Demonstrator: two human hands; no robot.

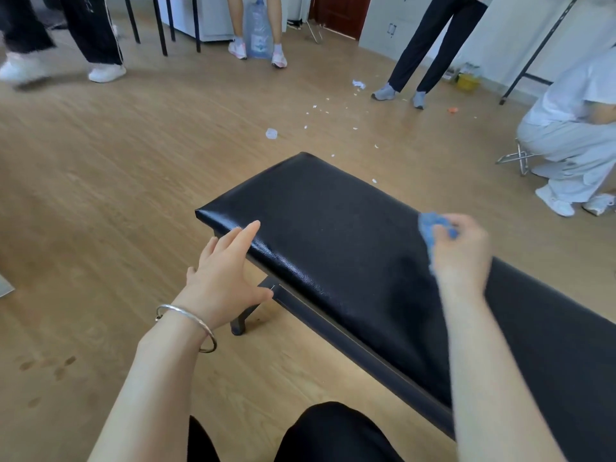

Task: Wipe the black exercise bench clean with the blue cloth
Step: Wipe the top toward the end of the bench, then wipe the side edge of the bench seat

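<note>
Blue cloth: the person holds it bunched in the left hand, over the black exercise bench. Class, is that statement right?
Not quite. The head view shows the blue cloth bunched in the right hand, over the black exercise bench. The left hand is open, fingers reaching to the bench's edge, holding nothing.

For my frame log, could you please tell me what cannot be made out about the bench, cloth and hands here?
Head view only.
- Cloth: motion-blurred and mostly covered by the right hand; contact with the bench is unclear.
- Bench: right end cut off by the frame edge, part hidden behind the right forearm.
- Left hand: whether its fingertips touch the bench edge is unclear.
- Bench cleanliness: too fine to judge.
</note>
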